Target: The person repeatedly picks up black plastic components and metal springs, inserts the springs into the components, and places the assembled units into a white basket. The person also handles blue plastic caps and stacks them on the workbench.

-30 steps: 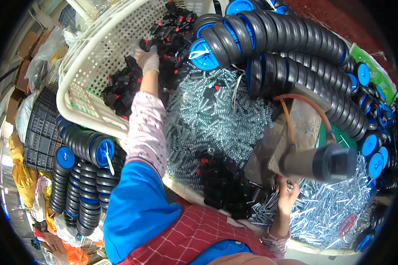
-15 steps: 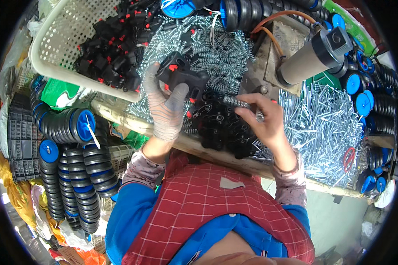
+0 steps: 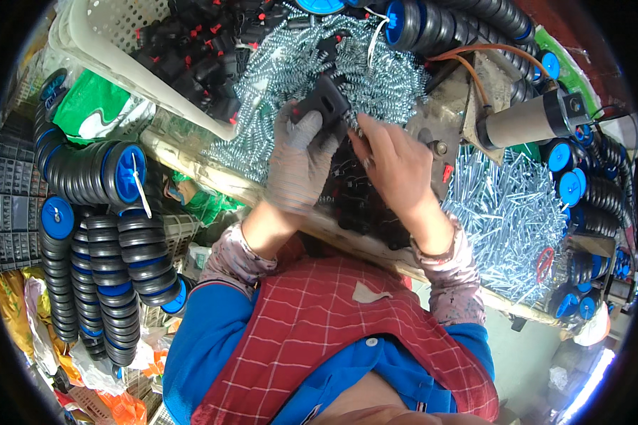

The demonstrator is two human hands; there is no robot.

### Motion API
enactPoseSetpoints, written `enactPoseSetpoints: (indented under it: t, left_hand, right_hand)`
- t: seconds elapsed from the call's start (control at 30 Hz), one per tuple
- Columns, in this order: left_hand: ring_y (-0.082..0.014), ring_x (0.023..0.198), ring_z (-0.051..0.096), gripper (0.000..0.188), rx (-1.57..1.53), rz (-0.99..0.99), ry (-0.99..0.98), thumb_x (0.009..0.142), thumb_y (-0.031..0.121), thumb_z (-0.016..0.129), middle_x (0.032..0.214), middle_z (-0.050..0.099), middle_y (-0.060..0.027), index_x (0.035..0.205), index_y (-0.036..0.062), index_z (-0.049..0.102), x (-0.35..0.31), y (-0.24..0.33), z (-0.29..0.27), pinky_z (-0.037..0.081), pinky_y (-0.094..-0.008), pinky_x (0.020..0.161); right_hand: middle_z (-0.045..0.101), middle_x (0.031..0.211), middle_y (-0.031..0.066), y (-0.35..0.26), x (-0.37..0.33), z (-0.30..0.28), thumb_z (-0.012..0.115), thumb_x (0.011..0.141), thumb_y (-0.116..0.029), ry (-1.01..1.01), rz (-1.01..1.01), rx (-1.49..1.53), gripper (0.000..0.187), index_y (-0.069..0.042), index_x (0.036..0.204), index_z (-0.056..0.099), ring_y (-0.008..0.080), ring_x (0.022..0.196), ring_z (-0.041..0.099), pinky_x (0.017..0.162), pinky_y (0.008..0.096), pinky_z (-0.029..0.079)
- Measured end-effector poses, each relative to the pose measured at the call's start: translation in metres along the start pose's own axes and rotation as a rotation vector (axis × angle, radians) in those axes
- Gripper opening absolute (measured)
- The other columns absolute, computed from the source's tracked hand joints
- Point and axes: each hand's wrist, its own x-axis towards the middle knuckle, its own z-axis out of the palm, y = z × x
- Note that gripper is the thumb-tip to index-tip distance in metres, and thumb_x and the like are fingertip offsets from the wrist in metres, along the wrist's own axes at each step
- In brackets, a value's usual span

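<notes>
My left hand (image 3: 301, 159), in a thin grey striped glove, grips a black plastic housing (image 3: 326, 100) with a slot in its upper face. Against the right end of that housing, my bare right hand (image 3: 398, 159) has its thumb and fingers pinched together. A metal coil spring is mostly hidden by these fingers. Below both hands lies a cluster of black plastic parts (image 3: 358, 202), partly in shadow. Beyond them spreads a large heap of small metal springs (image 3: 383, 71).
A white perforated basket (image 3: 145, 78) holds black parts with red bits at far left. Right of my hands stands a metal cylinder (image 3: 521, 122) with orange hoses, beside a pile of metal pins (image 3: 507, 219). Black ribbed rollers (image 3: 96, 170) with blue ends stack at left.
My right hand has brought the spring up to the housing's right end. My left hand has moved right and turned the housing. The whole view has shifted slightly.
</notes>
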Motion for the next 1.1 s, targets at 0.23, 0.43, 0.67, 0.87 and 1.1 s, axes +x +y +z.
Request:
enactPoseSetpoints:
  t: [0.23, 0.43, 0.67, 0.87, 1.1]
  left_hand:
    - [-0.0238, 0.112, 0.062, 0.030, 0.778, 0.362, -0.351, 0.094, -0.009, 0.055, 0.128, 0.052, -0.0132, 0.122, 0.0003, 0.059, 0.032, 0.032, -0.005, 0.058, -0.0332, 0.096]
    - [-0.0242, 0.106, 0.066, 0.038, 0.608, 0.052, -0.273, 0.096, 0.006, 0.060, 0.122, 0.058, -0.0147, 0.132, 0.0021, 0.050, 0.029, 0.072, -0.032, 0.061, -0.0385, 0.089]
    - [-0.0205, 0.096, 0.068, 0.035, 0.621, -0.120, -0.020, 0.100, 0.008, 0.050, 0.114, 0.060, -0.0134, 0.134, 0.0034, 0.044, -0.017, 0.092, -0.059, 0.059, -0.0362, 0.086]
    - [-0.0295, 0.106, 0.064, 0.040, 1.277, 0.695, -0.217, 0.090, -0.009, 0.056, 0.123, 0.056, -0.0179, 0.125, 0.0104, 0.055, -0.018, 0.061, -0.102, 0.056, -0.0349, 0.083]
    - [-0.0362, 0.100, 0.065, 0.037, 1.748, 0.757, -0.430, 0.078, 0.004, 0.064, 0.118, 0.061, -0.0144, 0.111, 0.0216, 0.062, -0.029, 0.018, -0.105, 0.047, -0.0561, 0.096]
  right_hand:
    - [0.049, 0.073, 0.0007, 0.027, 0.059, 0.012, 0.062, 0.081, -0.008, -0.254, -0.380, -0.113, 0.070, -0.020, 0.149, 0.046, 0.0156, 0.065, 0.059, 0.052, 0.0302, 0.049]
    - [0.047, 0.072, 0.0014, 0.017, 0.066, 0.039, 0.065, 0.081, -0.008, -0.345, -0.446, -0.145, 0.072, -0.019, 0.149, 0.044, 0.0160, 0.067, 0.059, 0.054, 0.0298, 0.050]
    - [0.068, 0.092, 0.0117, -0.005, 0.030, 0.037, 0.075, 0.082, -0.019, -0.676, -0.148, 0.279, 0.066, -0.006, 0.140, 0.048, 0.0292, 0.078, 0.069, 0.063, 0.0360, 0.055]
    - [0.070, 0.097, 0.0195, -0.017, -0.006, 0.020, 0.070, 0.089, -0.024, -1.214, 0.111, 0.338, 0.054, -0.005, 0.136, 0.049, 0.0392, 0.085, 0.068, 0.071, 0.0471, 0.054]
    - [0.069, 0.098, 0.0222, -0.008, -0.019, 0.012, 0.064, 0.094, -0.020, -0.964, 0.217, 0.327, 0.048, -0.001, 0.135, 0.049, 0.0413, 0.088, 0.067, 0.073, 0.0485, 0.052]
